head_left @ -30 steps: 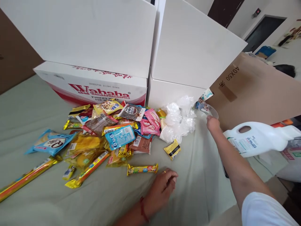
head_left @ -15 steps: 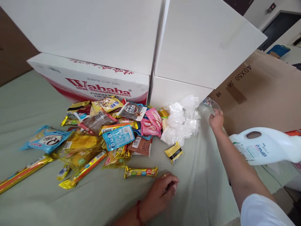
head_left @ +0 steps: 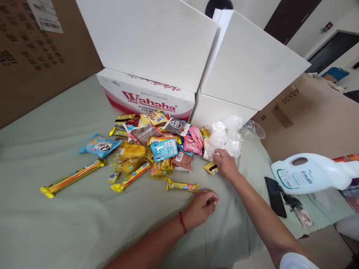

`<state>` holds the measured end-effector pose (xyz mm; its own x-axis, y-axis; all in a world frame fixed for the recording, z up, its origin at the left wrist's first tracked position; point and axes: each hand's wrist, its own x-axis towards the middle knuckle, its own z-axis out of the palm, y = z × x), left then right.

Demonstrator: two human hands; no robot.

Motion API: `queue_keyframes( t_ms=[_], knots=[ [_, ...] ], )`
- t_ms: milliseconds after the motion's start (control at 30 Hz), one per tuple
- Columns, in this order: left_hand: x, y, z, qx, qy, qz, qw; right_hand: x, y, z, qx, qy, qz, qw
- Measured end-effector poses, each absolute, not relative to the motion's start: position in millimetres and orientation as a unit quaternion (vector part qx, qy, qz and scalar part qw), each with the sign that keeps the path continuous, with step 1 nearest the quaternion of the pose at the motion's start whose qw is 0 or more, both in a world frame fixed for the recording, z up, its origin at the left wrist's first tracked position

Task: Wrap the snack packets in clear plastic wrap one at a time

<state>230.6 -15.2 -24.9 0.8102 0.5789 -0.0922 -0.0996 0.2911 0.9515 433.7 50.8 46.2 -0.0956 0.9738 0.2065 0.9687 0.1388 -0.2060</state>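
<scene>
My left hand (head_left: 202,209), a red cord at its wrist, rests on the green sheet with fingers loosely curled and nothing visible in them. Just beyond it lies a yellow snack bar (head_left: 182,185). My right hand (head_left: 226,162) is over the near edge of the clear plastic bags (head_left: 219,135), fingers stretched out, beside a small yellow-and-black packet (head_left: 209,168). Whether the fingertips touch the bags or the packet I cannot tell. A clear plastic cup (head_left: 254,130) lies to the right of the bags. Left of them spreads a heap of packaged snacks, with pink wafer packets (head_left: 193,141) and a blue pouch (head_left: 164,149).
A Wahaha carton (head_left: 148,98) and tall white panels (head_left: 148,41) stand behind the snacks. Brown cardboard (head_left: 305,112) rises at the right. A white detergent bottle (head_left: 308,173), a black phone (head_left: 275,197) and keys (head_left: 291,200) lie on the right side.
My right hand has let go of the clear plastic cup and moved left and nearer, to the bags and small packet. The left hand stays by the snack bar. The view has shifted.
</scene>
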Motion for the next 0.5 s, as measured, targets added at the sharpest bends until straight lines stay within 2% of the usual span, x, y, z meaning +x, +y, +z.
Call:
queue_keyframes(
  t_ms=[67, 167, 300, 367, 433, 500],
  knots=[
    [231.5, -17.2, -27.1, 0.563, 0.215, 0.230, 0.764, 429.7, 58.1, 49.9, -0.665, -0.723, 0.004, 0.187],
    [232.4, -18.8, -27.4, 0.591, 0.213, 0.255, 0.735, 422.7, 53.2, 62.9, -0.686, -0.655, 0.040, 0.314],
    [225.1, -19.8, -10.7, 0.597, 0.230, 0.316, 0.701, 399.5, 24.5, 80.7, -0.682, -0.475, 0.212, 0.514],
    [216.4, -21.5, 5.8, 0.588, 0.269, 0.380, 0.661, 381.7, 7.1, 85.6, -0.649, -0.387, 0.293, 0.586],
    [205.0, -22.7, 23.6, 0.572, 0.326, 0.446, 0.606, 360.4, -8.8, 86.7, -0.627, -0.326, 0.350, 0.615],
    [191.3, -21.2, 37.1, 0.560, 0.373, 0.479, 0.565, 336.2, -21.7, 83.9, -0.624, -0.301, 0.394, 0.604]
  ],
)
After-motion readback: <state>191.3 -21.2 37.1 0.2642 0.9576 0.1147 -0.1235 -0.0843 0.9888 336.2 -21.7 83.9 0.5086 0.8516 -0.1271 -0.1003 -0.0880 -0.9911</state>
